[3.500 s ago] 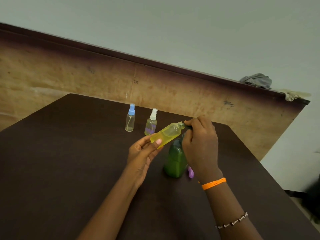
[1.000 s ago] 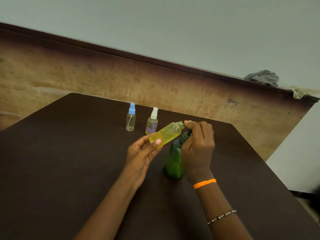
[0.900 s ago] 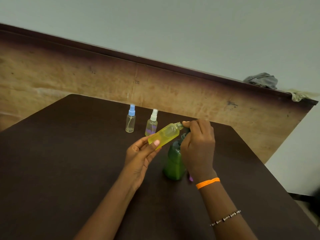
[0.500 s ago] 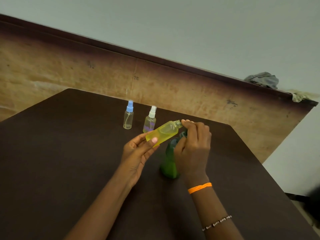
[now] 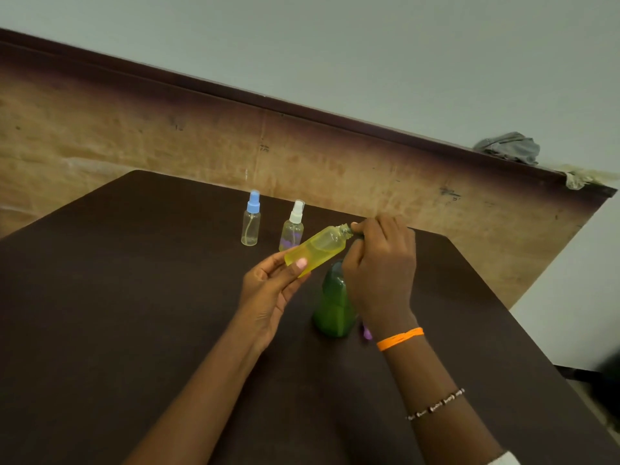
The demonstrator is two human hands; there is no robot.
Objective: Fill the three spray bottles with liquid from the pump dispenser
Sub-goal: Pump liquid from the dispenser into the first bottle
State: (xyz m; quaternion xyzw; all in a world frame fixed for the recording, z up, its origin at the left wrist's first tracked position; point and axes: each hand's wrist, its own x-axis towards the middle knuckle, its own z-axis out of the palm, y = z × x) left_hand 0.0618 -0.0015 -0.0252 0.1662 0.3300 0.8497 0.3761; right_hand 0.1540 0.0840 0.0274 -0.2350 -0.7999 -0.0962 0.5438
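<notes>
Head view: left hand (image 5: 268, 290) grips tilted yellow bottle (image 5: 315, 251), neck touching right hand (image 5: 380, 263).

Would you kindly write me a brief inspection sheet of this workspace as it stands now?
Surface: dark brown table.
Job's things: yellow-filled uncapped spray bottle, tilted, neck at the pump spout; green pump dispenser upright; clear blue-capped spray bottle and clear white-capped spray bottle standing behind.
Clutter: small purple object beside the dispenser.
Hands: left hand holds the yellow bottle; right hand covers the pump head.
Cables: nothing seen.
Surroundings: worn wooden panel, grey cloth on its ledge.
</notes>
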